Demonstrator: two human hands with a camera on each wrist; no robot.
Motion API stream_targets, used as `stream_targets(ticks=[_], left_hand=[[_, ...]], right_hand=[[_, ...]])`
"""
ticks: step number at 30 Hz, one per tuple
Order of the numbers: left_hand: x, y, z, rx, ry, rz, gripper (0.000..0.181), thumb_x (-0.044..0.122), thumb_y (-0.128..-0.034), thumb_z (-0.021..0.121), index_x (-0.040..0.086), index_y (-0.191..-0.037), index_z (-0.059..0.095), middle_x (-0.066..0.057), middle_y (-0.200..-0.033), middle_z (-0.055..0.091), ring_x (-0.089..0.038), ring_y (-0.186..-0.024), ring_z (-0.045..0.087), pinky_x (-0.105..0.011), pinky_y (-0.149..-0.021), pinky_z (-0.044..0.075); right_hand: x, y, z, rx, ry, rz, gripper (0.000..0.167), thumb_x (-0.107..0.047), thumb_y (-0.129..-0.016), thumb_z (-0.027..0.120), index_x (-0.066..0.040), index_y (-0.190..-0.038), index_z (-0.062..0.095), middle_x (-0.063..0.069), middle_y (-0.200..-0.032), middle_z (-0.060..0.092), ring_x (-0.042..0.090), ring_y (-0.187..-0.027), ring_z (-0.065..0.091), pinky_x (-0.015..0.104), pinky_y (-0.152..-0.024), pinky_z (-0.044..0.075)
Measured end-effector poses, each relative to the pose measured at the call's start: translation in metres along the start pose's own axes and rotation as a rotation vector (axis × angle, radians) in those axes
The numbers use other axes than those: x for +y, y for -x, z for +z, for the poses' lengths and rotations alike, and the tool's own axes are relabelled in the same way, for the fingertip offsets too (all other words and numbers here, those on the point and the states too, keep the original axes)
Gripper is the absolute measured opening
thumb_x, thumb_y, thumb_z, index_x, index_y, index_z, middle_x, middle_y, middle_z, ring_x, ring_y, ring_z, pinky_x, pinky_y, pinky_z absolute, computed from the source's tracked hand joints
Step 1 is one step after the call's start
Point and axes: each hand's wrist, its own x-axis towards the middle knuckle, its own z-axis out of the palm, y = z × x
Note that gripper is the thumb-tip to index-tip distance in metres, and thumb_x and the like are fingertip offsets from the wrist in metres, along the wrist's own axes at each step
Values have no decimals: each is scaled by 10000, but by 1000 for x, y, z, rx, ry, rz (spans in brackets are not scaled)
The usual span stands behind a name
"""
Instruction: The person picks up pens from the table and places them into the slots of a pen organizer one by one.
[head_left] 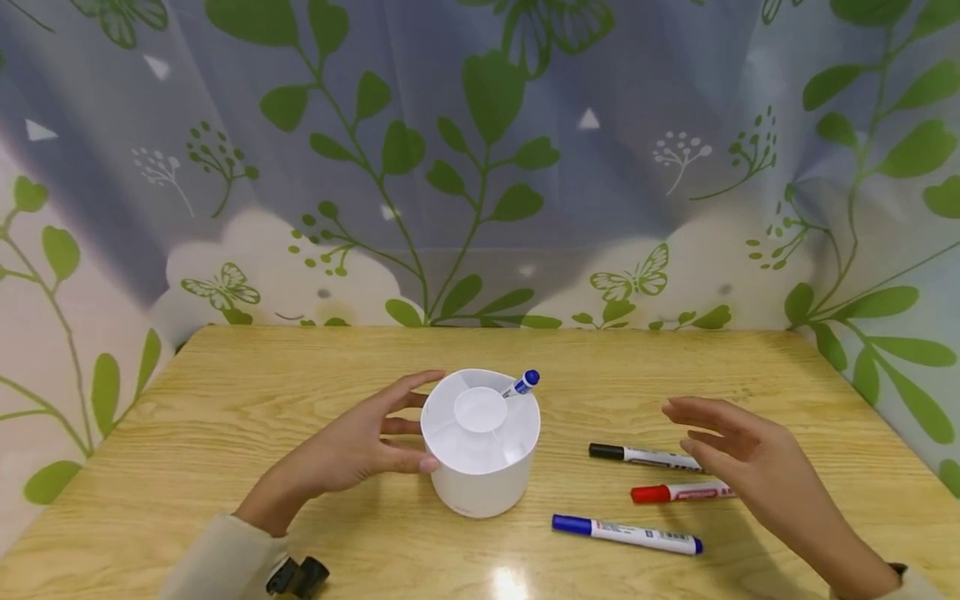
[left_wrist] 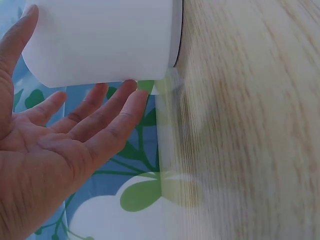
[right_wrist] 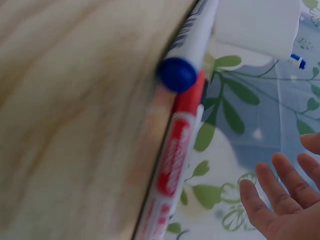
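Note:
A white round holder [head_left: 480, 492] with inner compartments stands on the table, a blue-capped marker [head_left: 522, 383] leaning in its back right section. My left hand [head_left: 360, 442] rests at the holder's left side, thumb and fingers spread around it; in the left wrist view the hand [left_wrist: 75, 135] lies beside the white wall [left_wrist: 100, 45]. My right hand [head_left: 757, 467] hovers with relaxed fingers and holds nothing, over the ends of a black-capped marker [head_left: 652, 456] and a red-capped marker [head_left: 675, 492]. A blue marker [head_left: 630, 534] lies in front of them.
The wooden table [head_left: 300, 367] reaches back to a curtain [head_left: 450, 167] printed with green leaves and butterflies. A small black object [head_left: 298, 577] is at the left sleeve, by the front edge of the view.

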Motion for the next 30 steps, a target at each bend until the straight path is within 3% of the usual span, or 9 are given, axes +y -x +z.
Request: stream_targets(ticks=[6,13,18,21,26,30], left_hand=[[-1,-1,2,11,-3,6,984,245,-910,846,196,-1673,225,-184,-1640,376,-460,-1433,497,-525,-1027,576],[-3,-4,5,23,-19,24,990,246,-902,854,179,-1669,233,-135,-1682,318,-457,-1440,483,-611,-1115,496],[-4,-6,7,30,-21,30,997,242,-890,865,176,-1663,240,-121,-1682,318,-438,-1437,490,-598,-1146,474],[-4,-6,7,33,-18,32,990,241,-888,866,181,-1660,249,-115,-1676,329,-424,-1433,498,-594,-1155,467],[-3,-6,8,29,-15,36,970,250,-892,863,203,-1654,265,-114,-1674,332,-417,-1435,495,-610,-1172,441],[-3,-6,9,24,-9,37,964,248,-895,860,214,-1654,266,-112,-1675,329,-413,-1442,487,-605,-1179,436]], right_hand=[[17,5,-9,-12,53,50,383,-69,-995,712,-67,-1374,658,-290,-1214,680,-161,-1110,612,86,-829,559],[33,11,-16,-21,104,65,369,-22,-971,724,5,-1334,664,-331,-1154,664,-182,-1060,595,71,-790,548],[41,15,-20,-24,141,74,377,-22,-957,741,22,-1323,666,-339,-1116,655,-189,-1034,588,57,-791,540],[45,14,-21,-41,166,83,368,-19,-945,752,31,-1301,676,-199,-1119,726,-184,-1016,588,75,-781,549],[50,8,-20,-93,211,89,349,0,-922,766,48,-1261,693,188,-1173,754,-183,-984,583,132,-756,581],[52,2,-20,-140,219,105,350,-3,-924,764,73,-1257,682,247,-1196,735,-123,-956,633,156,-755,595]])
